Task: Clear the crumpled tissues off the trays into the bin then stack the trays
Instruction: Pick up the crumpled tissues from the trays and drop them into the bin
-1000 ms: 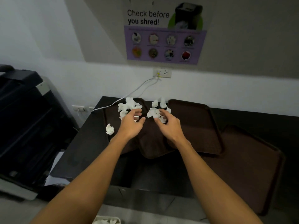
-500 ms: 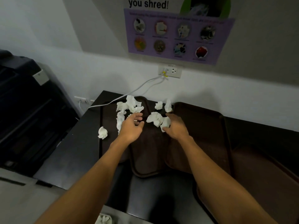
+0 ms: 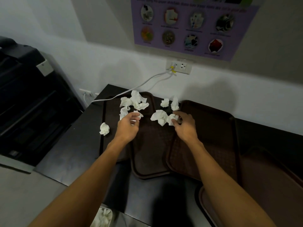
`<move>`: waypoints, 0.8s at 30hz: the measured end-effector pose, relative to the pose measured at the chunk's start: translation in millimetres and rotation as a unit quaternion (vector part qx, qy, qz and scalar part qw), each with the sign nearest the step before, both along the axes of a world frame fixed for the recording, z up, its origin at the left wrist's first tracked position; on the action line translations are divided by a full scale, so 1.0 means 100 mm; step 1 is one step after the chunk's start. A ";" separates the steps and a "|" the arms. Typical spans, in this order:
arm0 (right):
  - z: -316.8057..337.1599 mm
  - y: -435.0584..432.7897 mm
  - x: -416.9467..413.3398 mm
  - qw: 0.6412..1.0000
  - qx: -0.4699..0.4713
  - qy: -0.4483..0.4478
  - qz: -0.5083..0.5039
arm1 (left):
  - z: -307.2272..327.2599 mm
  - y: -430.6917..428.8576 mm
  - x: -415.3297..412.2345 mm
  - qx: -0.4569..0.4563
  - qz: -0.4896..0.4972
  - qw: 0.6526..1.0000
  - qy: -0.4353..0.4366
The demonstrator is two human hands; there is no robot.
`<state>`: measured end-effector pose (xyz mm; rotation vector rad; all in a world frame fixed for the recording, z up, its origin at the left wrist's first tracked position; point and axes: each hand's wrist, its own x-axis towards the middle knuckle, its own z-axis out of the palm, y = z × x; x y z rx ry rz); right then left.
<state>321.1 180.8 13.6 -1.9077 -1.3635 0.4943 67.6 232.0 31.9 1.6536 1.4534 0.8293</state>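
Several brown trays overlap on a black table: a left tray (image 3: 109,141), a middle tray (image 3: 150,154) and a right tray (image 3: 214,136). Crumpled white tissues lie across their far ends: a cluster (image 3: 136,100), a pair (image 3: 169,103) and a big one (image 3: 159,117). One tissue (image 3: 104,128) sits at the left tray's edge. My left hand (image 3: 128,128) curls its fingers and thumb on a small tissue (image 3: 139,114). My right hand (image 3: 186,126) grips another tissue (image 3: 172,119). The bin (image 3: 103,217), with tissues inside, shows at the bottom edge.
Further brown trays lie at the right (image 3: 270,177) and lower right (image 3: 205,203). A white cable (image 3: 131,90) runs from a wall socket (image 3: 179,66) over the table's far left corner. A dark machine (image 3: 32,102) stands to the left of the table.
The view has moved closer and lower over the table. Both hands stay among the tissues; my right hand's fingers have closed round a tissue beside the big one.
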 end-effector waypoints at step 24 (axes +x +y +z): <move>0.10 -0.43 -0.31 0.991 0.062 0.121 -0.018 | -0.39 0.05 -0.24 0.134 -0.077 0.941 0.303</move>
